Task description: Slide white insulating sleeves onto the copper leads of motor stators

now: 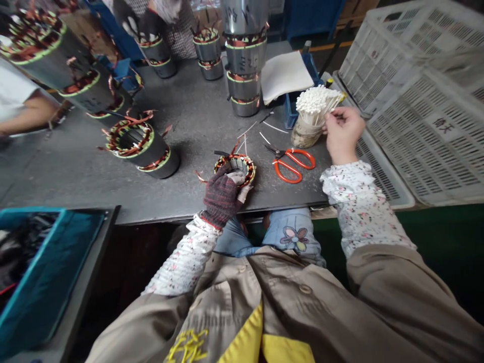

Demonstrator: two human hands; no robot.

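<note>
My left hand, in a dark knitted glove, is closed on the near side of a small motor stator at the table's front edge. Copper windings with yellow-green edging ring its bore, and a black lead and copper ends stick out. My bare right hand pinches at the right edge of a bundle of thin white sticks. The bundle stands in a mottled jar. My fingertips partly hide what they grip, seemingly one stick. Orange-handled scissors lie between my hands.
Stacked stators stand behind, with more stators at left. Loose white sticks lie on the table. Blue bin holds white sheets. Plastic crates border the right. A co-worker's gloved hands touch a stator.
</note>
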